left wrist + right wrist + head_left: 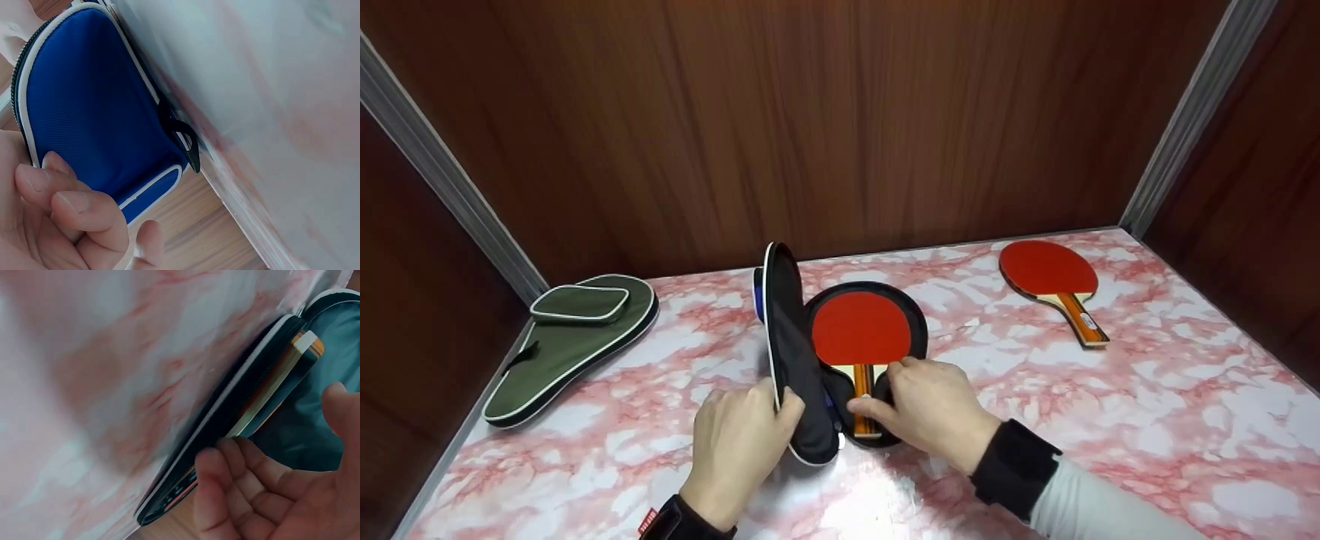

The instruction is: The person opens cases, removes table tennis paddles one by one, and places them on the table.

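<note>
A blue table tennis paddle case (95,95) stands unzipped, its black-lined lid (796,352) tipped up on the left. My left hand (741,435) grips the lid's near edge between thumb and curled fingers. Inside the case's lower half lies a red paddle (861,328), rubber face up, its wooden handle pointing toward me. Over that handle is my right hand (936,405), fingertips at the case's right rim and thumb apart from them. In the right wrist view the handle (275,391) lies within the white-piped rim, beyond the loosely bent fingers (211,475).
A second red paddle (1048,268) lies on the marbled table (1110,420) at the back right. To the left is a closed green paddle case (577,345) with white piping. Brown wood-grain panels (840,127) rise behind the table and at both sides.
</note>
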`<state>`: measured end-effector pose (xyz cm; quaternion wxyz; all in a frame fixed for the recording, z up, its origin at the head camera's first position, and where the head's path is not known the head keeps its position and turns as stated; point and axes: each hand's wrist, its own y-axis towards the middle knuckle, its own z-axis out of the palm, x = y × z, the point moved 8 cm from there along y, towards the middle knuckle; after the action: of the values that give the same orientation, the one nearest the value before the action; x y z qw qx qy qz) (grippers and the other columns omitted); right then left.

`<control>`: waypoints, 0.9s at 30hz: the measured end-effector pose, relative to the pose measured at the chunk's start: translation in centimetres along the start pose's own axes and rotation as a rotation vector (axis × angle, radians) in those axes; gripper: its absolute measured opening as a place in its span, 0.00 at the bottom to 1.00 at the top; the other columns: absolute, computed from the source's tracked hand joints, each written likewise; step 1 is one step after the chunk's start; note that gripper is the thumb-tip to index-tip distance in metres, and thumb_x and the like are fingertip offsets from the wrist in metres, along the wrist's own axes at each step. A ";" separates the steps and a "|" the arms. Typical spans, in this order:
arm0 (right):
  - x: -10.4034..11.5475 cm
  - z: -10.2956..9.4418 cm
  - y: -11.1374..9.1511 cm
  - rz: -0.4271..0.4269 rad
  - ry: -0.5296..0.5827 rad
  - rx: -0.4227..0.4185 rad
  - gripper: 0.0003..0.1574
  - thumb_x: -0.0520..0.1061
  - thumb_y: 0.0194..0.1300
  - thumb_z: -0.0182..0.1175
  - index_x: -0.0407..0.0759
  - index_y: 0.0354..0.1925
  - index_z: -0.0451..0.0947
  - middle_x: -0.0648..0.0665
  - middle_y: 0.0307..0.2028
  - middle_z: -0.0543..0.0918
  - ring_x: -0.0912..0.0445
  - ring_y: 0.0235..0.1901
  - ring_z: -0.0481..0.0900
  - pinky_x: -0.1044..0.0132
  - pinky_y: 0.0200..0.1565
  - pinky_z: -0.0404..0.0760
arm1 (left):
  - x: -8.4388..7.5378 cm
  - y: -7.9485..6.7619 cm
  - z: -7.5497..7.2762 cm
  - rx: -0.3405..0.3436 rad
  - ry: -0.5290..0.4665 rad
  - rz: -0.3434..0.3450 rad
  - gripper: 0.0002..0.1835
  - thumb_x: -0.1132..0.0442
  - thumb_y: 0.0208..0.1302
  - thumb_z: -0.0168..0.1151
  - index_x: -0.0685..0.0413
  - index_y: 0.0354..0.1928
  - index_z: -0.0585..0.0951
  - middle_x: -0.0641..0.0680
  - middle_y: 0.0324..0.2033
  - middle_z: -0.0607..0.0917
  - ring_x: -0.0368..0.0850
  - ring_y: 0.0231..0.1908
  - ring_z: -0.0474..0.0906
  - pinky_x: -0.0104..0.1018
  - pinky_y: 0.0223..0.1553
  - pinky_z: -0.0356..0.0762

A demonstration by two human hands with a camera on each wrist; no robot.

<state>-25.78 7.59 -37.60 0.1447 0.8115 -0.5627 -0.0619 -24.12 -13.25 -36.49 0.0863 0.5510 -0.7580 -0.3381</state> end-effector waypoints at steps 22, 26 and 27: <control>0.4 2.4 1.3 0.100 -0.096 0.115 0.32 0.61 0.68 0.71 0.38 0.22 0.77 0.39 0.23 0.80 0.40 0.28 0.85 0.44 0.31 0.84 | -0.3 0.3 0.3 0.034 -0.036 0.012 0.22 0.56 0.68 0.65 0.45 0.17 0.68 0.51 0.11 0.75 0.65 0.22 0.82 0.57 0.32 0.77; 0.7 2.2 1.1 0.071 -0.119 0.053 0.29 0.58 0.66 0.70 0.38 0.22 0.76 0.38 0.23 0.80 0.39 0.26 0.85 0.45 0.29 0.84 | -0.3 0.2 0.2 0.026 -0.028 0.016 0.22 0.57 0.67 0.66 0.46 0.17 0.68 0.52 0.11 0.75 0.65 0.22 0.80 0.56 0.31 0.76; 0.7 2.2 1.1 0.066 -0.114 0.044 0.29 0.57 0.66 0.70 0.39 0.20 0.74 0.39 0.22 0.79 0.39 0.26 0.84 0.45 0.29 0.83 | -0.3 0.1 0.2 0.025 -0.026 0.018 0.22 0.57 0.67 0.66 0.47 0.17 0.68 0.52 0.11 0.74 0.64 0.22 0.80 0.56 0.31 0.76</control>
<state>-27.05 6.23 -39.30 0.0965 0.7906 -0.5979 -0.0908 -24.16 -12.90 -36.51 0.0726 0.5408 -0.7682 -0.3349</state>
